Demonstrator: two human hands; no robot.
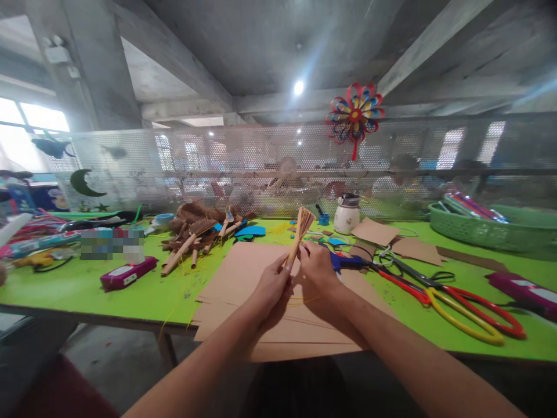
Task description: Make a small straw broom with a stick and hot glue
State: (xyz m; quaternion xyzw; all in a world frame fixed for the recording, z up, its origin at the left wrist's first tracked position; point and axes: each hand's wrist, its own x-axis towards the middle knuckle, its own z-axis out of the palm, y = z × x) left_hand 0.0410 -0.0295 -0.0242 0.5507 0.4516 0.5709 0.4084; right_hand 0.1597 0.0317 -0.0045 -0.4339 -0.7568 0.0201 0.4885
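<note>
Both my hands meet over a stack of brown cardboard sheets (pixel 243 278) on a green table (pixel 130 290). My left hand (pixel 270 285) and my right hand (pixel 317 264) are both closed around the lower stem of a small broom-like bundle of tan strips (pixel 300 229). The bundle stands tilted, its fanned end pointing up and away from me. A thin yellow strand (pixel 304 301) hangs below my hands.
A pile of similar brown bundles (pixel 195 229) lies at the back left, a pink box (pixel 128 273) left of the cardboard. Red and yellow scissors (pixel 461 305), a blue glue gun (pixel 346 261), a white jar (pixel 347 215) and a green basket (pixel 487 229) sit right. People sit behind a mesh screen.
</note>
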